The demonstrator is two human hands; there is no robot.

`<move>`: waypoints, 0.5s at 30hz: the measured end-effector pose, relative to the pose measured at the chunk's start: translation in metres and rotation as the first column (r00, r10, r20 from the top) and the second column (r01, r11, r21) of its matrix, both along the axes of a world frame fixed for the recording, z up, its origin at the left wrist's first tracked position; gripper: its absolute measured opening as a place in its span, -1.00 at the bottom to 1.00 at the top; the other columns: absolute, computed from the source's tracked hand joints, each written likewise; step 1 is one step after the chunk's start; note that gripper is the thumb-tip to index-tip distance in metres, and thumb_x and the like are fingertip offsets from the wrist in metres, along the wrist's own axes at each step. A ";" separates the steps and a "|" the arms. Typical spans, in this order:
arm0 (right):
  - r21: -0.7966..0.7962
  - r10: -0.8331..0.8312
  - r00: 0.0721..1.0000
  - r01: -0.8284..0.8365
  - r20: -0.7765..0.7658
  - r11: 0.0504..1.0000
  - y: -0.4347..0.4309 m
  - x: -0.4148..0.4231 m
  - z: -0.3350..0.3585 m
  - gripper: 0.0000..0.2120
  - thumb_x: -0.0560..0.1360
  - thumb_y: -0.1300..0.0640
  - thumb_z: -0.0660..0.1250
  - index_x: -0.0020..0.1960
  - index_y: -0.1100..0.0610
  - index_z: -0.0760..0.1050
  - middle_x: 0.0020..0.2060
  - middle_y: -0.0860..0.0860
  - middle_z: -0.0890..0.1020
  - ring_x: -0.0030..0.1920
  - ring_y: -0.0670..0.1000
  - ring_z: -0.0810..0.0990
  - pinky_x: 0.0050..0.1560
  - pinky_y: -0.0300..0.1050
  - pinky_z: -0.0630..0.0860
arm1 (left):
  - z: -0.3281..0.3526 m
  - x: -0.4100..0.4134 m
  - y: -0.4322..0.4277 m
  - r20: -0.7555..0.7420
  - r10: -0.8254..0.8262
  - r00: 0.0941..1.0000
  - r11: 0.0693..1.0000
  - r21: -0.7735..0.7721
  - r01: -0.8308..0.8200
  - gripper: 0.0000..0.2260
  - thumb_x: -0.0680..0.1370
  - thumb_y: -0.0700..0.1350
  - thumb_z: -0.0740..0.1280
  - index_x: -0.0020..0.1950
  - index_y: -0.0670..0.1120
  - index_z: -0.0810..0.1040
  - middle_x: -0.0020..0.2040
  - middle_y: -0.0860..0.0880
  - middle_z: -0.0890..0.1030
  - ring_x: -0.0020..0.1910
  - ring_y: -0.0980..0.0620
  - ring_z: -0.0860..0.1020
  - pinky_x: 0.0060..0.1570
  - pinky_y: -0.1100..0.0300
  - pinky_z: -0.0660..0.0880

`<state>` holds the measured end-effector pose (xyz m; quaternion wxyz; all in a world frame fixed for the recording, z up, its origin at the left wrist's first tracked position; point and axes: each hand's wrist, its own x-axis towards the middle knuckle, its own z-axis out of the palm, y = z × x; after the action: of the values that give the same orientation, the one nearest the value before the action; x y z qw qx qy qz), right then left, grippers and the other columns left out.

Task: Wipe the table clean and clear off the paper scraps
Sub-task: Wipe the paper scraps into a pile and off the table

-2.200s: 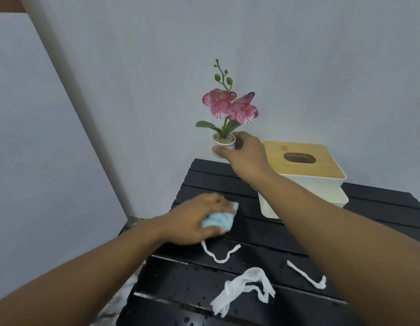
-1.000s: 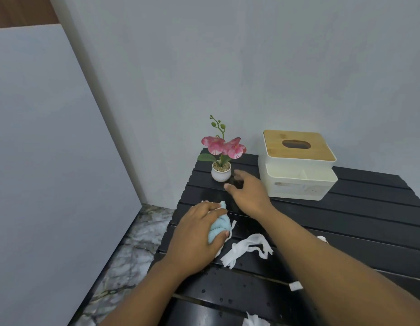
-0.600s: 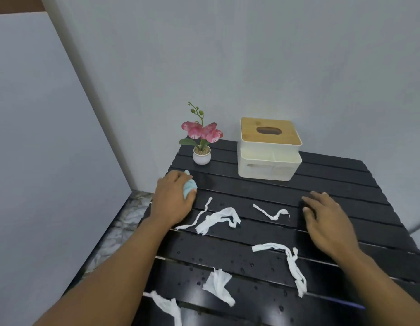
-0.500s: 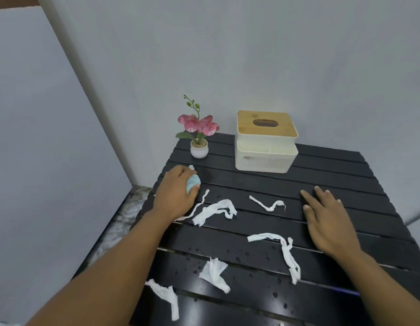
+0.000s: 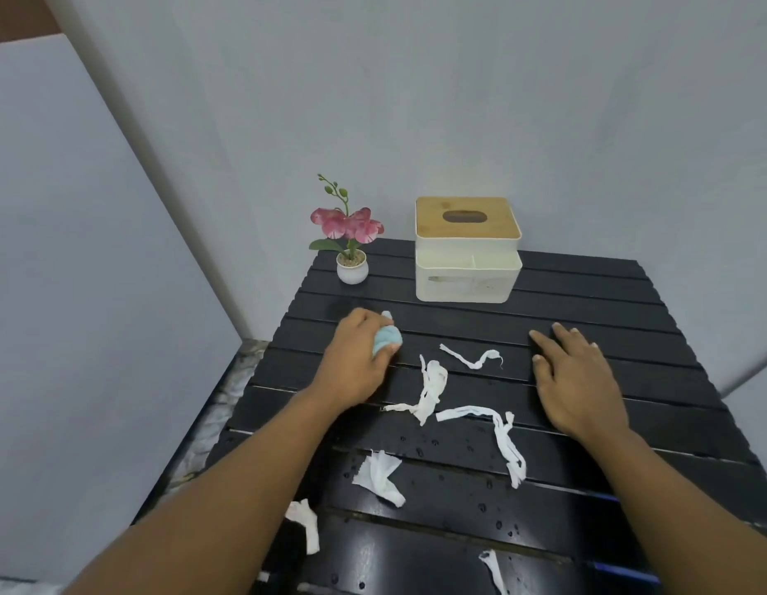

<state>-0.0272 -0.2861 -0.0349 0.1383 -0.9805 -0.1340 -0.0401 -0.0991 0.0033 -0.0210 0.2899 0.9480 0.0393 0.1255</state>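
The wiping step is in hand. The left hand (image 5: 356,362) has its fingers curled round a balled light-blue cloth (image 5: 388,339) and presses it onto the black slatted desk (image 5: 631,294), near the left edge and towards the back. The right hand (image 5: 575,380) lies flat with the palm down and the fingers straight, holding nothing. It seems to be steadying the person rather than working.

The paper scraps (image 5: 433,384) lie between and in front of the two hands. One thin curl (image 5: 472,358) is between the hands, a long strip (image 5: 497,435) is just inside the right wrist, a crumpled piece (image 5: 379,476) is nearer the person, and two more lie at the near edge. None has been cleared yet, and water droplets (image 5: 416,448) dot the slats around them, so most of the task is judged to remain.

The next move probably calls for sweeping the cloth rightwards and towards the person, herding the scraps into a heap that the free hand can gather. Damp paper may cling to the slats or catch in the gaps between them, so firm pressure along the grain would help.

A potted flower (image 5: 351,268) and a white tissue box (image 5: 467,277) with a wooden lid stand at the back. No brand, label or legible writing shows — only a faint smudge on the box front, too dim to read.
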 end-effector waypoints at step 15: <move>-0.089 -0.009 0.999 0.005 -0.047 0.996 0.005 -0.006 0.002 -0.54 0.61 -0.03 0.03 0.49 0.04 0.23 0.50 0.13 0.22 0.51 0.16 0.10 0.50 0.10 0.01 | -0.016 -0.043 -0.027 0.061 -0.046 0.997 0.983 0.178 0.034 -0.66 0.54 0.01 0.26 0.30 -0.01 0.43 0.24 0.01 0.39 0.21 0.00 0.35 0.12 0.09 0.41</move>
<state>-0.0329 -0.2814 -0.0325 0.0974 -0.9868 -0.1287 -0.0112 -0.1419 -0.0236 -0.0366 0.2080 0.9661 -0.0004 0.1533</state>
